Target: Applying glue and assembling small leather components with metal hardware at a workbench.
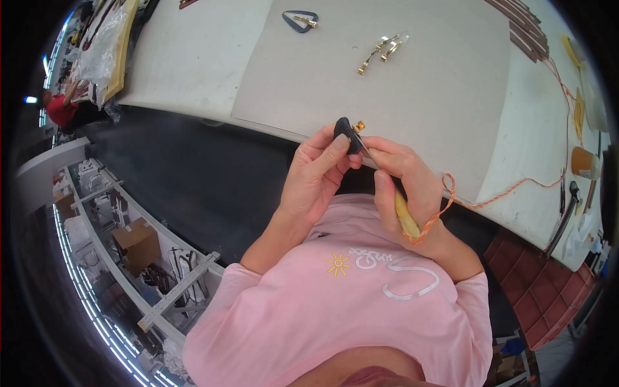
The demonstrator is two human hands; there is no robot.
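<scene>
Working yellow-handled tool (404, 214) at black piece (343, 130)
Left hand (316, 168) pinching piece, right hand (412, 177) gripping tool; steadiness likely needed next

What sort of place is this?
Probably a workshop or small factory, perhaps for bags or similar accessories: brown strips and gold-coloured fittings lie on the worktable, and the right hand holds a yellow-handled tool.
</scene>
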